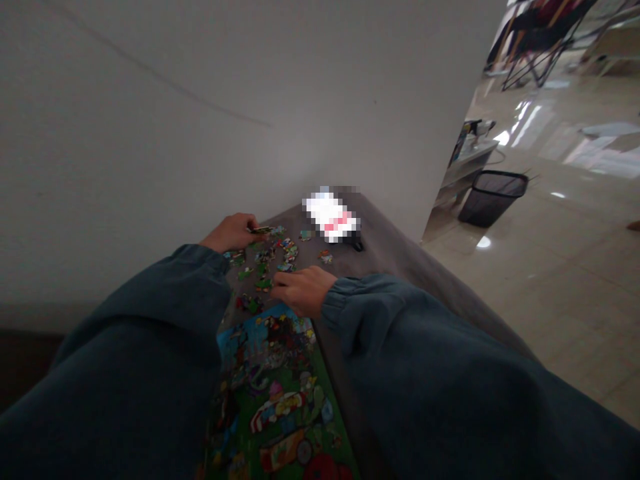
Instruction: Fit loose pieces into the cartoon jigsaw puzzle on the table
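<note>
My left hand is closed at the far left of the grey-covered surface, gripping thin puzzle pieces between thumb and fingers. Loose puzzle pieces in several colours lie scattered between my hands. Closer to me, my right hand rests low over the surface with its fingers curled together; whatever is under the fingertips is hidden. A green puzzle piece lies right beside those fingertips. Below both hands is a colourful cartoon picture board, its left side partly covered by my left sleeve.
A bright, pixelated phone-like device lies at the far end, with a dark strap beside it. The white wall borders the surface. To the right, a black waste bin and a folding chair stand on the shiny floor.
</note>
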Tool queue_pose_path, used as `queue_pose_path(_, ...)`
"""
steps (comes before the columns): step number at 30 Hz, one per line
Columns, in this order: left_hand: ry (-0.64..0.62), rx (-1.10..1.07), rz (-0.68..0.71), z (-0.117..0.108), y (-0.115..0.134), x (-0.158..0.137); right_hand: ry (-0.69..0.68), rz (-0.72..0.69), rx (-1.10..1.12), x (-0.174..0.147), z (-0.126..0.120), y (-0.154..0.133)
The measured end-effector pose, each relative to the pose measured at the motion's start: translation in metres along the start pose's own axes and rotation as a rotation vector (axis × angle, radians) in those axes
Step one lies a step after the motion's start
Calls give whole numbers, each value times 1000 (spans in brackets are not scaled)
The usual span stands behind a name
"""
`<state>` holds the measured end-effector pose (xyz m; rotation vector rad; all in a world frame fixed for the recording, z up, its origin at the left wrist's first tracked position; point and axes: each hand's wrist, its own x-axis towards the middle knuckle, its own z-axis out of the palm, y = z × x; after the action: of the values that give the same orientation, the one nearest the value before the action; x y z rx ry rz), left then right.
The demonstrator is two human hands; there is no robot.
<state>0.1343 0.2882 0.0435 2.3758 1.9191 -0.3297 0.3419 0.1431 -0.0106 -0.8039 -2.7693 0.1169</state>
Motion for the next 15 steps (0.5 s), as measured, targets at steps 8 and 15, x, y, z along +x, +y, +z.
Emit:
queue_pose_path(8,-69,-100,112,-2,-1,-33,-38,39,-13,-2,-4,-3)
queue_pose_path(15,-111,-258,127,-30,-47,-99,-23,75,23,-3,5,0)
